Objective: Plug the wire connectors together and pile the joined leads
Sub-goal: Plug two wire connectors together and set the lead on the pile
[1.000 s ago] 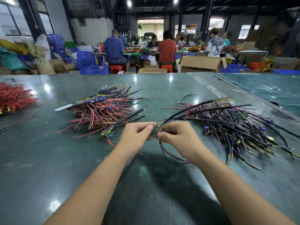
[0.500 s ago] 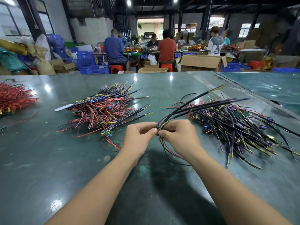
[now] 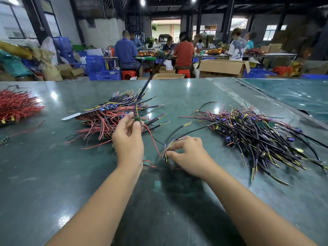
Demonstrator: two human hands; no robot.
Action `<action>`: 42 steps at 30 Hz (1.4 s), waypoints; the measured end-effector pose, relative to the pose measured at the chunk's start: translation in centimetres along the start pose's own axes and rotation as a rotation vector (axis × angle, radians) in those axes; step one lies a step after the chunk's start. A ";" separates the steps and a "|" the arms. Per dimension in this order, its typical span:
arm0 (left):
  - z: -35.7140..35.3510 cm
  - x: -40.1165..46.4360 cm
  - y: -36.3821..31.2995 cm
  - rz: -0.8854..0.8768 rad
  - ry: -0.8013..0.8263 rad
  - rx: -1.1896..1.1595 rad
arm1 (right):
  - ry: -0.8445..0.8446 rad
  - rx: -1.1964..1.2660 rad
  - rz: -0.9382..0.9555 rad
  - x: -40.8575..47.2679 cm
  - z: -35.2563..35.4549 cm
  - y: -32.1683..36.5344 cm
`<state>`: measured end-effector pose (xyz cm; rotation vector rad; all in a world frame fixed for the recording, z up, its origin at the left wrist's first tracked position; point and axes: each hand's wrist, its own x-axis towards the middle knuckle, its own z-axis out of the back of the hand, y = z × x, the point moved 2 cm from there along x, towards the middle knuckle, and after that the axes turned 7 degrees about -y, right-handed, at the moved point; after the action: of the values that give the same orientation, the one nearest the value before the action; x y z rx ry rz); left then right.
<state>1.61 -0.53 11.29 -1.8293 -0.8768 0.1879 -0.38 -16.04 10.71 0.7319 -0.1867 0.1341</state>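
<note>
My left hand (image 3: 128, 139) grips a joined lead (image 3: 137, 119) by its small green connector. Its black sheathed end points up and away, and a red wire hangs down from it. The hand is over the near edge of the pile of joined red-and-black leads (image 3: 113, 118). My right hand (image 3: 188, 153) rests low on the green table (image 3: 53, 183), fingers pinching the ends of a few black leads (image 3: 177, 134) that arc up to the right. A heap of loose black, yellow and purple leads (image 3: 257, 135) lies to the right of that hand.
A bundle of red wires (image 3: 16, 105) lies at the table's left edge, with one stray red wire (image 3: 28, 129) near it. A seam to a second table top (image 3: 287, 96) runs along the right. Several people sit at benches beyond, among cardboard boxes (image 3: 221, 68) and blue crates (image 3: 95, 66).
My hands have parted. The left one has lifted a lead up and left toward the joined pile. The right one has dropped to the table onto other black leads.
</note>
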 end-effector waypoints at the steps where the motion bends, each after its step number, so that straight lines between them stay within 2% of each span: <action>1: 0.1 0.1 -0.1 -0.030 -0.018 -0.003 | -0.016 -0.050 0.002 0.0 -0.1 -0.1; 3: 0.4 0.2 -0.7 -0.172 -0.058 0.086 | -0.120 -0.135 0.003 0.1 0.1 -0.3; 4: 0.5 0.3 -1.1 -0.255 -0.065 0.136 | -0.191 -0.102 0.012 0.1 0.3 -0.2; 6: 0.5 0.1 -1.7 -0.416 -0.015 0.194 | -0.248 0.166 0.035 0.1 0.7 0.1; 8: 0.3 -0.5 -2.1 -0.575 0.089 0.254 | -0.159 0.561 0.018 -0.1 1.0 0.9; 13: -0.5 -2.2 -2.0 -0.718 0.285 0.359 | -0.040 1.261 -0.075 -0.3 1.5 2.0; 14: -0.6 -2.4 -2.0 -0.739 0.314 0.367 | -0.040 1.358 -0.089 -0.2 1.6 2.0; 16: -0.7 -2.6 -2.0 -0.754 0.353 0.397 | -0.061 1.399 -0.078 -0.3 1.9 1.7; 19: -0.7 -2.8 -1.7 -0.581 0.347 0.422 | -0.122 1.365 -0.055 -0.4 2.0 1.3; 21: -0.8 -2.6 -1.5 -0.281 0.320 0.325 | -0.156 1.335 -0.026 -0.4 2.1 1.3; 24: -1.2 -2.7 -0.7 0.297 0.371 0.137 | -0.180 1.285 -0.002 -0.5 1.9 1.5; 26: -1.4 -2.8 -0.7 0.454 0.388 0.017 | -0.181 1.230 -0.007 -0.6 1.6 1.6; 29: -1.4 -2.8 -1.1 0.485 0.415 -0.149 | -0.182 1.181 -0.044 -0.6 1.4 1.5; 32: -1.5 -2.9 -1.2 0.519 0.469 -0.219 | -0.189 1.116 -0.066 -0.6 1.3 1.2; 37: -1.7 -3.4 -0.9 0.538 0.550 -0.193 | -0.176 1.066 -0.028 -0.7 1.1 1.0; 42: -1.6 -3.2 -0.6 0.382 0.472 -0.024 | -0.203 1.014 -0.016 -0.9 0.7 1.0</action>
<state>-0.20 -3.64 11.67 -1.9377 -0.2003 -0.0197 -1.49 -15.85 11.66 1.7603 -0.3093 0.1359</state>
